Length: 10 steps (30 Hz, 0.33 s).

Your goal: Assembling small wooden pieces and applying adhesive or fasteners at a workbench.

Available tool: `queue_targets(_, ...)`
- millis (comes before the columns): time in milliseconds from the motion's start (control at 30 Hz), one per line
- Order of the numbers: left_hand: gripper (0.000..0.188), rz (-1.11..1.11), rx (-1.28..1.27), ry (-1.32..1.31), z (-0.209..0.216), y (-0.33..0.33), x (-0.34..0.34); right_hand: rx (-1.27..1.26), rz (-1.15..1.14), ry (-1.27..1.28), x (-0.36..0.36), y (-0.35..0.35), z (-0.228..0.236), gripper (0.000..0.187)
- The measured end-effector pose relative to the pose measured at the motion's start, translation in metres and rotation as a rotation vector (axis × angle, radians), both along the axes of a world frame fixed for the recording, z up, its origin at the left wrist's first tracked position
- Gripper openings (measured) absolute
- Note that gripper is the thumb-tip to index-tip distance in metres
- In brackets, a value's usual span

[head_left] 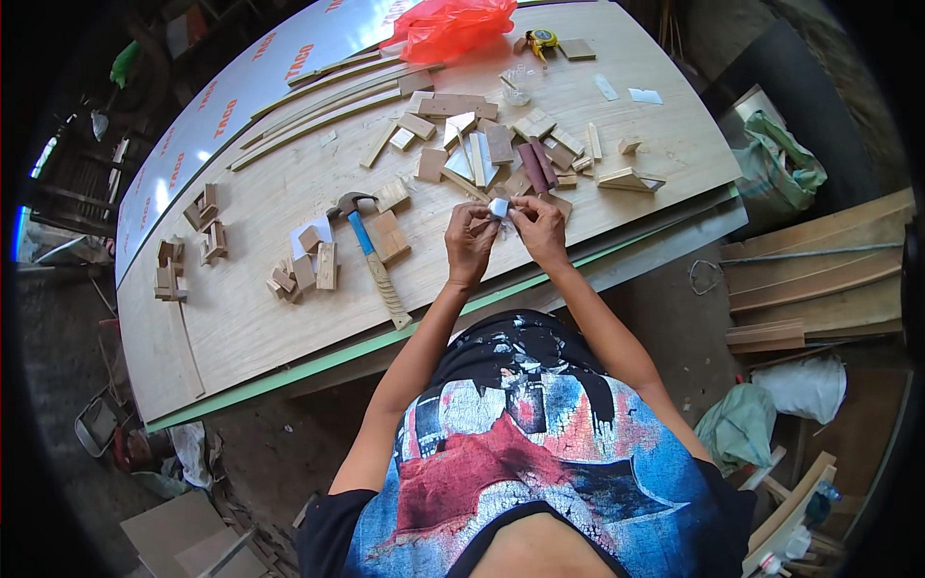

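Near the front edge of the plywood sheet (289, 358), my left hand (469, 239) and my right hand (540, 229) meet around a small white-faced block (498, 207). Fingertips of both hands pinch it from either side; its underside is hidden. Just beyond lies a heap of wood offcuts (496, 144), with dark reddish pieces (537, 168) among them. Left of my hands rests a claw hammer (360, 237) with a blue and tan handle, beside a flat wood block (391, 237).
Small wooden assemblies (212, 241) stand at the left, near a cluster of blocks (303, 268). Long wood strips (318, 113) lie behind. A red plastic bag (453, 29) and a yellow tape measure (541, 40) sit at the far side. A triangular wooden piece (630, 180) is at the right.
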<state>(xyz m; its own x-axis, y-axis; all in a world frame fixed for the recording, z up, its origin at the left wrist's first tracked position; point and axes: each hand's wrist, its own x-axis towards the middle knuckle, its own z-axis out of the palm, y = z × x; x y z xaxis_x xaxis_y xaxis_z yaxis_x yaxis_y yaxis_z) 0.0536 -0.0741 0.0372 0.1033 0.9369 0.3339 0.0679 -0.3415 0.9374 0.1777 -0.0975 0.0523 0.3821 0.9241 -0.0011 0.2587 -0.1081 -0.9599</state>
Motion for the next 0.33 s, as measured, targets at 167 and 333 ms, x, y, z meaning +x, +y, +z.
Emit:
queue_targets(167,0.016,-0.050,-0.079,0.034,-0.002,-0.002,-0.001,0.013,0.074,0.034,0.004,0.013,-0.004,0.017)
queue_targets(333,0.023,0.008,-0.129,0.066,-0.003,0.004,-0.002,-0.005,0.142,0.052,0.007,0.025,-0.013,0.017)
